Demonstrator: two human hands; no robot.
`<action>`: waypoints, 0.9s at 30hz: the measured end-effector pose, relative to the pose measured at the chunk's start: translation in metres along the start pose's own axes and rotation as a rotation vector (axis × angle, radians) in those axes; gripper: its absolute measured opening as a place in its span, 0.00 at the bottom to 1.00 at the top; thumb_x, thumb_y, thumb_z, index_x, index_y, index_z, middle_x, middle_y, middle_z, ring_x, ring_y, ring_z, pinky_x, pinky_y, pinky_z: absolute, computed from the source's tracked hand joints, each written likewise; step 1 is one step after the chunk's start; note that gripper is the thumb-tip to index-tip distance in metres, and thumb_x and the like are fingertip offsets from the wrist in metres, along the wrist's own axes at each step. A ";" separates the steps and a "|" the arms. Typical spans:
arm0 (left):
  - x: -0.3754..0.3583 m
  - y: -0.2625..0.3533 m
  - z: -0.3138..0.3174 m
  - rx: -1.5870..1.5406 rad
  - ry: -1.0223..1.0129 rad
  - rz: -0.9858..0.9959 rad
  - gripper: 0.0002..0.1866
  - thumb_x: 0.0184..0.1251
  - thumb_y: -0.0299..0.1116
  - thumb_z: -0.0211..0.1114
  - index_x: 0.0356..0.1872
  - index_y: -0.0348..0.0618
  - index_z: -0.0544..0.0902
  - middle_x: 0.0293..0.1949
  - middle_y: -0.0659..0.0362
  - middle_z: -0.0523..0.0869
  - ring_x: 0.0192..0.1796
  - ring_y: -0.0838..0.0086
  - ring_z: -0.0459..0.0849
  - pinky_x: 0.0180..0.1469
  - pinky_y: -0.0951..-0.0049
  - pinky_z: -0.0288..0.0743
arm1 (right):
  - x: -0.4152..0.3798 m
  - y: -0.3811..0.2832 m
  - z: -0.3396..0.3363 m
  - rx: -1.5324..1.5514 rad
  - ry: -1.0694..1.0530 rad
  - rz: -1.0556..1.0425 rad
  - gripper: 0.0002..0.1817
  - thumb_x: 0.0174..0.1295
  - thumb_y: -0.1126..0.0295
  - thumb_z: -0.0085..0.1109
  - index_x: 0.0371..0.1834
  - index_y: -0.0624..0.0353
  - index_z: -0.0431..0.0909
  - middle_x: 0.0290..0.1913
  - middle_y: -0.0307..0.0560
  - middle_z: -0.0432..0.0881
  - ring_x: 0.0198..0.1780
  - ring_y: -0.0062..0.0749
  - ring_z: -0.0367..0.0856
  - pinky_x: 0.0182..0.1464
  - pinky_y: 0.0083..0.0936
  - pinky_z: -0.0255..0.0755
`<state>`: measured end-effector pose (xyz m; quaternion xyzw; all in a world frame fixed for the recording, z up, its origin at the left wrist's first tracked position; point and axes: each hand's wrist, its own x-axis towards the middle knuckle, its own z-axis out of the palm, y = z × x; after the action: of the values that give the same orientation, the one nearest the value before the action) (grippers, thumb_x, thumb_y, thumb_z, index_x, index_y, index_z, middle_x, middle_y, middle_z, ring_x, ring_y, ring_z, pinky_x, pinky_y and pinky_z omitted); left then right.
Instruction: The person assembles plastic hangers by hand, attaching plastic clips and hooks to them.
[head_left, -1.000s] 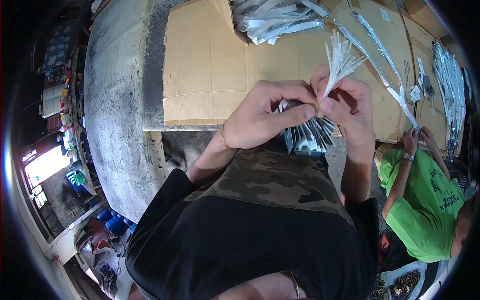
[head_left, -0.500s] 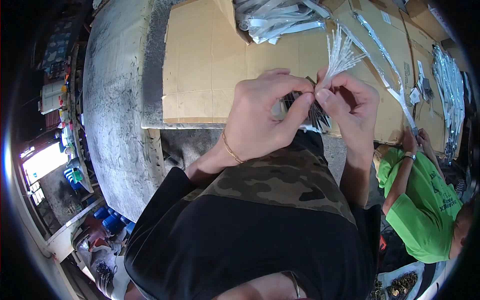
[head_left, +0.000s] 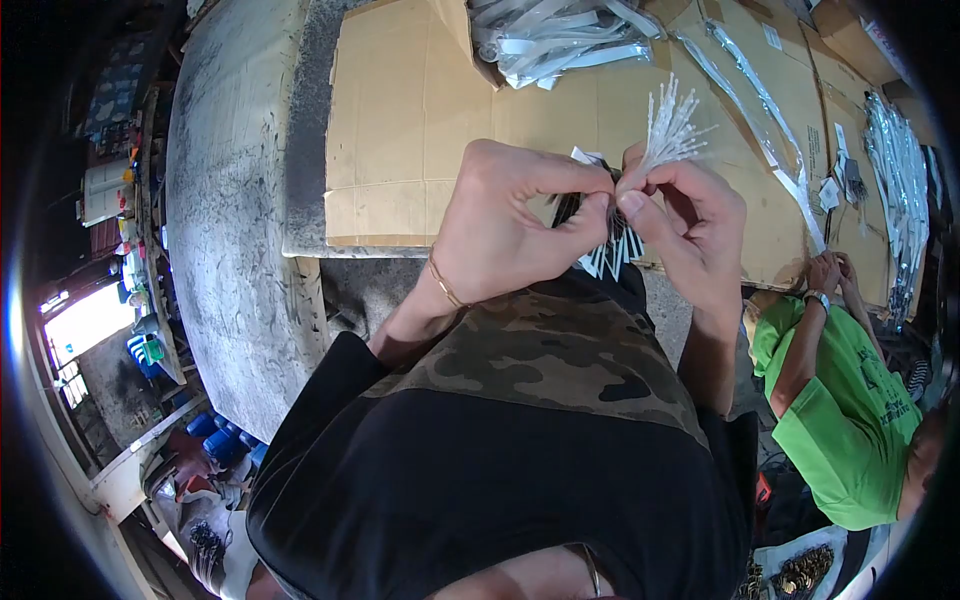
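Observation:
A bundle of thin white strings (head_left: 668,128) fans upward out of my right hand (head_left: 690,215), whose thumb and fingers pinch its base. Below the fingertips hang several narrow dark and white tags (head_left: 622,250), partly hidden behind the hands. My left hand (head_left: 525,215) is closed in a pinch, thumb against index finger, its tips touching the right fingertips beside the lower end of the strings. Exactly what lies between the left fingertips is too small to see.
Flattened cardboard (head_left: 400,130) covers the table. On it lie a heap of plastic-wrapped white strips (head_left: 560,45), a long wrapped strip (head_left: 790,165) and a hanging shiny bundle (head_left: 900,200). At the right, a co-worker in a green shirt (head_left: 845,410) handles a strip. A grey worn surface (head_left: 225,200) stands left.
Both hands have shifted slightly left and the string bundle has moved with them. The tags below have turned, now showing white faces where they looked dark.

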<state>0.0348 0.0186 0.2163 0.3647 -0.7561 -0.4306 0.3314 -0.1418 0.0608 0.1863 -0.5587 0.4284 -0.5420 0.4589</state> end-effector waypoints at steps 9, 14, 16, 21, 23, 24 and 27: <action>0.003 0.000 -0.007 -0.564 -0.153 -0.353 0.06 0.57 0.16 0.62 0.34 0.28 0.85 0.29 0.55 0.86 0.32 0.81 0.81 0.34 0.83 0.74 | 0.002 0.005 -0.001 0.395 -0.114 0.109 0.04 0.59 0.79 0.59 0.34 0.68 0.76 0.33 0.42 0.79 0.35 0.23 0.75 0.40 0.20 0.68; 0.000 -0.002 0.006 -0.383 0.093 -0.312 0.06 0.59 0.20 0.64 0.36 0.28 0.84 0.30 0.56 0.86 0.33 0.81 0.83 0.36 0.83 0.77 | 0.003 0.006 0.007 -0.085 0.106 0.000 0.05 0.55 0.78 0.63 0.34 0.66 0.77 0.33 0.43 0.78 0.35 0.26 0.76 0.38 0.22 0.69; -0.001 0.002 0.009 -0.325 0.142 -0.299 0.06 0.60 0.20 0.63 0.36 0.28 0.84 0.30 0.56 0.86 0.33 0.81 0.83 0.37 0.83 0.77 | 0.000 0.001 0.014 -0.298 0.182 -0.066 0.06 0.54 0.79 0.64 0.34 0.64 0.78 0.33 0.44 0.78 0.35 0.28 0.76 0.38 0.23 0.69; -0.002 0.005 0.020 -0.323 0.256 -0.313 0.07 0.60 0.21 0.63 0.37 0.28 0.84 0.31 0.57 0.86 0.34 0.79 0.84 0.38 0.82 0.78 | -0.009 -0.006 0.034 -0.522 0.390 -0.180 0.12 0.48 0.82 0.65 0.38 0.62 0.80 0.35 0.46 0.76 0.35 0.38 0.74 0.37 0.30 0.70; -0.002 0.007 0.022 -0.317 0.271 -0.294 0.07 0.61 0.21 0.63 0.38 0.27 0.84 0.31 0.56 0.86 0.34 0.80 0.84 0.39 0.82 0.78 | -0.010 -0.002 0.038 -0.593 0.414 -0.245 0.13 0.48 0.82 0.65 0.39 0.61 0.80 0.36 0.45 0.75 0.35 0.38 0.74 0.36 0.30 0.69; -0.002 0.006 0.021 -0.315 0.269 -0.293 0.07 0.61 0.21 0.63 0.38 0.27 0.84 0.31 0.56 0.86 0.34 0.80 0.84 0.39 0.82 0.78 | -0.009 0.000 0.039 -0.666 0.437 -0.310 0.14 0.47 0.82 0.65 0.40 0.60 0.81 0.37 0.45 0.75 0.35 0.37 0.74 0.35 0.31 0.69; 0.000 0.002 0.017 -0.334 0.237 -0.321 0.07 0.61 0.21 0.63 0.38 0.28 0.84 0.31 0.56 0.87 0.34 0.80 0.84 0.39 0.82 0.78 | -0.008 0.000 0.037 -0.719 0.407 -0.355 0.15 0.47 0.83 0.64 0.41 0.60 0.80 0.37 0.45 0.75 0.35 0.37 0.73 0.35 0.31 0.68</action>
<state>0.0202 0.0267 0.2107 0.4681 -0.5627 -0.5510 0.4009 -0.1051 0.0703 0.1848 -0.6294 0.5688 -0.5278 0.0419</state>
